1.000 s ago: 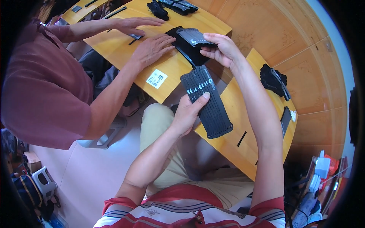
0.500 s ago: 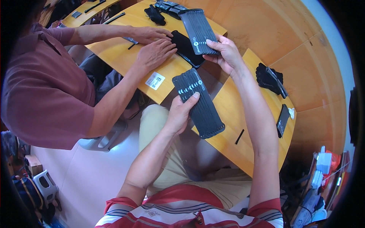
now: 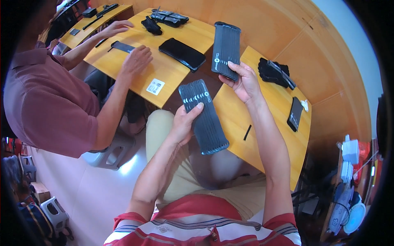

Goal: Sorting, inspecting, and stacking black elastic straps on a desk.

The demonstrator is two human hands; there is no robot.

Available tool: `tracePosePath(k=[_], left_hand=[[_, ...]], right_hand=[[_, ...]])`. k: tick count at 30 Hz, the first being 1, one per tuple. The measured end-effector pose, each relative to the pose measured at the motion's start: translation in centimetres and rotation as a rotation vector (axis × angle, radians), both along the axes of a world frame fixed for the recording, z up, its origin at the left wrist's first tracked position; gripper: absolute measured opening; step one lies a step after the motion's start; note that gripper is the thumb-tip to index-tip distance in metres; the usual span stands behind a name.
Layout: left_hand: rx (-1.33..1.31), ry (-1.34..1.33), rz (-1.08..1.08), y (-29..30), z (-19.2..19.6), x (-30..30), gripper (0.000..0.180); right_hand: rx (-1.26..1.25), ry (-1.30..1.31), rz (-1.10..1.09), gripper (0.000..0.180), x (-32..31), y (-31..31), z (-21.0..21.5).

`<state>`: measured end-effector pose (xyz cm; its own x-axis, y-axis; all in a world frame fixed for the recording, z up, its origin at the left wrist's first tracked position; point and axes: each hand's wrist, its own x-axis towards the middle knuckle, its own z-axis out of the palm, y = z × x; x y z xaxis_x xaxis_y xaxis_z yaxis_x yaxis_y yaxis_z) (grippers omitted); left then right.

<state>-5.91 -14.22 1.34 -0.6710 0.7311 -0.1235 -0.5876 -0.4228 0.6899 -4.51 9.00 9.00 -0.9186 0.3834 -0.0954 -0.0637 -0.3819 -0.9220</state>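
Observation:
My left hand [image 3: 186, 123] is closed around the lower left side of a fanned stack of thin dark-grey rectangular pieces [image 3: 207, 127], its thumb pressed on top near the white print. Farther off and to the right, my right hand [image 3: 242, 82] grips a second, similar stack [image 3: 227, 43] by its near end, thumb over the printed band. Both stacks are held up in the air, tilted and apart from each other. What the single pieces are made of, I cannot tell.
A co-worker's hand [image 3: 137, 61] is by a grey strip [image 3: 122, 47] on the left table [image 3: 172, 82]; the other is raised. A black flat stack [image 3: 182, 53] and white label [image 3: 156, 86] lie there. The right table [image 3: 234, 119] bears a black bundle [image 3: 273, 71] and dark pack [image 3: 294, 114].
The co-worker's hands have left the black stack and moved left, one now raised. My right hand's stack has come nearer and turned more upright. Both my hands keep their grip; the view has shifted.

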Motion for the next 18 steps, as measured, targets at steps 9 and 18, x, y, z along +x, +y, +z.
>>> tracePosePath(k=[9, 18], left_hand=[[-0.009, 0.026, -0.176, -1.1, 1.8, 4.2, 0.025], [0.022, 0.164, -0.137, -1.1, 2.5, 6.9, 0.043]], right_hand=[[-0.032, 0.091, 0.131, 0.022, 7.1, -1.7, 0.2], [-0.201, 0.117, 0.092, 0.023, 11.3, -1.8, 0.2]])
